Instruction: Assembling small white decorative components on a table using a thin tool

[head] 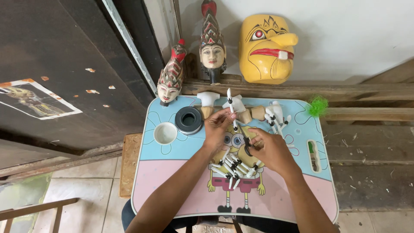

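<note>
Two bare forearms reach up from the bottom edge and meet over the middle of a small lap table (172,172), its smooth top printed in pale blue and pink with a cartoon figure. The left hand (219,126) is bent at the wrist, its fingers pinched around a thin white stick with black bands (231,105), which stands nearly upright and tilts slightly left. The right hand (269,149) lies lower and flatter, knuckles up, fingers curled around a small black tool (248,149) at the stick's lower end; its exact shape is hidden by the fingers. Just below both hands lies a loose heap of similar white sticks (233,166), each banded in black.

Left of the hands sit a round black jar (188,120) and a shallow white lid (165,133). Unpainted wooden blocks (254,113) and more white carved pieces (276,114) lie along the table's far edge. Behind, two painted wooden puppet heads (212,51) with pointed crowns and a glossy yellow mask (265,49) lean against a white wall. A tuft of green fibre (318,105) rests on the rough plank at right.
</note>
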